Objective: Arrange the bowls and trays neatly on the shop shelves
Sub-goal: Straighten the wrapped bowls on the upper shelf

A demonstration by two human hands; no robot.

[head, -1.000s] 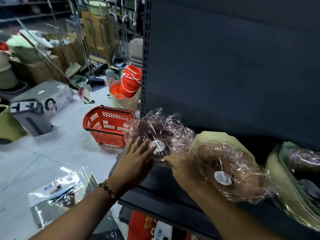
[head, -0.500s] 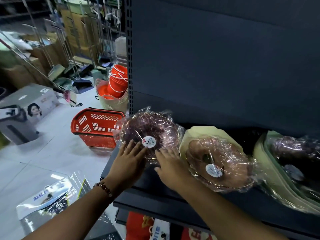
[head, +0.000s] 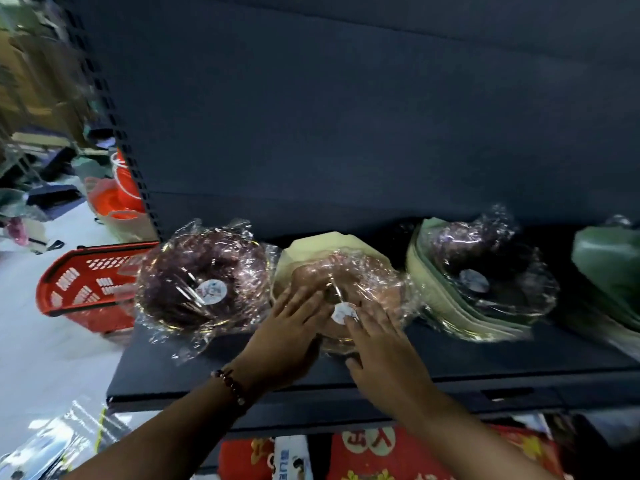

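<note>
Three plastic-wrapped bowl stacks lean on the dark shelf (head: 180,379). The dark brown left stack (head: 202,284) stands free at the shelf's left end. The lighter brown middle stack (head: 367,275) rests against pale yellow trays (head: 322,242). My left hand (head: 289,336) lies flat on that stack's lower left, fingers spread. My right hand (head: 384,344) presses its lower right, beside its white sticker (head: 341,311). A third dark stack (head: 485,268) sits in pale green trays (head: 436,299) to the right.
A green wrapped pack (head: 609,268) is at the far right of the shelf. A red shopping basket (head: 86,289) stands on the floor to the left, with orange buckets (head: 123,188) behind it. Red packaged goods (head: 377,452) fill the shelf below.
Both hands have left the dark brown left stack and shifted right onto the middle stack. The left stack now stands alone. The view has swung right.
</note>
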